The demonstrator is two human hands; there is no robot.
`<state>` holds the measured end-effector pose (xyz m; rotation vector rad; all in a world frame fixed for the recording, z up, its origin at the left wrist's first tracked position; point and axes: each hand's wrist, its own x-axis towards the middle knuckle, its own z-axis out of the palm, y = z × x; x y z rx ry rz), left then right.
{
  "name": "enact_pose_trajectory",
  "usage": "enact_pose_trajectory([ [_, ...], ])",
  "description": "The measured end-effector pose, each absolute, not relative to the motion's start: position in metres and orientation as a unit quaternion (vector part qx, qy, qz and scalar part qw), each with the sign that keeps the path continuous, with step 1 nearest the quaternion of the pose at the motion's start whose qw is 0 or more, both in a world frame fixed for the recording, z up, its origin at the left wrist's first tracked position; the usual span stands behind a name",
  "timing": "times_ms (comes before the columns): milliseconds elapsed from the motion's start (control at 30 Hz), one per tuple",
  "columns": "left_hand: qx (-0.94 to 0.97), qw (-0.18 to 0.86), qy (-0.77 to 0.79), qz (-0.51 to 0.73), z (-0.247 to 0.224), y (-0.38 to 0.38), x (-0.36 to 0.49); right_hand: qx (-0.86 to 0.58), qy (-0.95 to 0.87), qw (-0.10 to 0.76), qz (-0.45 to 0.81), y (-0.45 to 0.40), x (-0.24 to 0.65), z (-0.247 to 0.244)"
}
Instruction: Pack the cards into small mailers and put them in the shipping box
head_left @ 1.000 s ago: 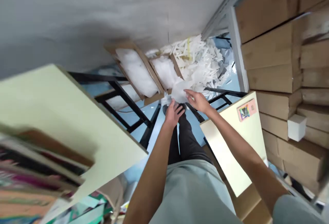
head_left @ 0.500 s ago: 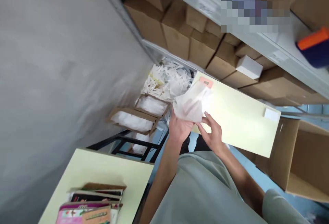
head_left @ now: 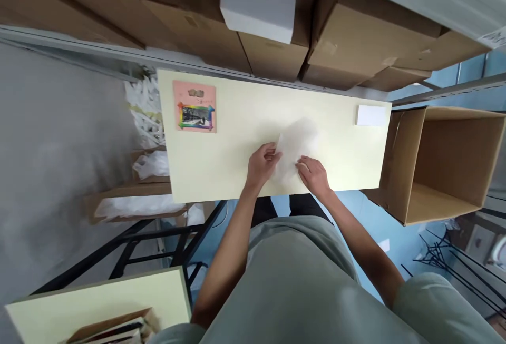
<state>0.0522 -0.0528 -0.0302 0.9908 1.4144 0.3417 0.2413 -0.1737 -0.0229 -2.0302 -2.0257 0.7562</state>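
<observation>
A thin, translucent white plastic bag (head_left: 297,136) lies in front of me over the pale yellow table (head_left: 237,175). My left hand (head_left: 261,167) pinches its left edge between thumb and fingers. On the bag's lower right side, the curled fingers of my right hand (head_left: 313,175) grip the film. Whether anything is inside the bag, I cannot tell. A pink card (head_left: 195,90) with a rainbow-framed picture rests on the left end of the table, and a small white block (head_left: 370,115) sits near the right end.
Brown cartons (head_left: 272,59) and a white box (head_left: 256,4) line the shelf behind the table. At right stands an open cardboard box (head_left: 417,167). Boxes of white bags (head_left: 138,206) are on the left. A second table (head_left: 118,296) at lower left bears a box of booklets.
My view has swung to the right. Both hands and the bag are now over the middle of the table, away from its left end, and the pink card shows fully.
</observation>
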Motion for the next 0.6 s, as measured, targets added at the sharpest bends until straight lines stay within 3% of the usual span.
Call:
enact_pose_trajectory([
  [167,0.531,0.535,0.654,0.059,-0.023,-0.063,0.057,-0.675,-0.672,0.086,0.293,-0.183,0.247,-0.04],
  [333,0.613,0.405,0.671,0.101,-0.009,-0.077,0.073,-0.666,-0.673,0.095,0.306,-0.187,0.248,-0.043],
  [600,0.575,0.417,0.703,0.032,-0.029,-0.054,0.092,-0.661,-0.669,0.092,0.327,-0.188,0.266,-0.037],
])
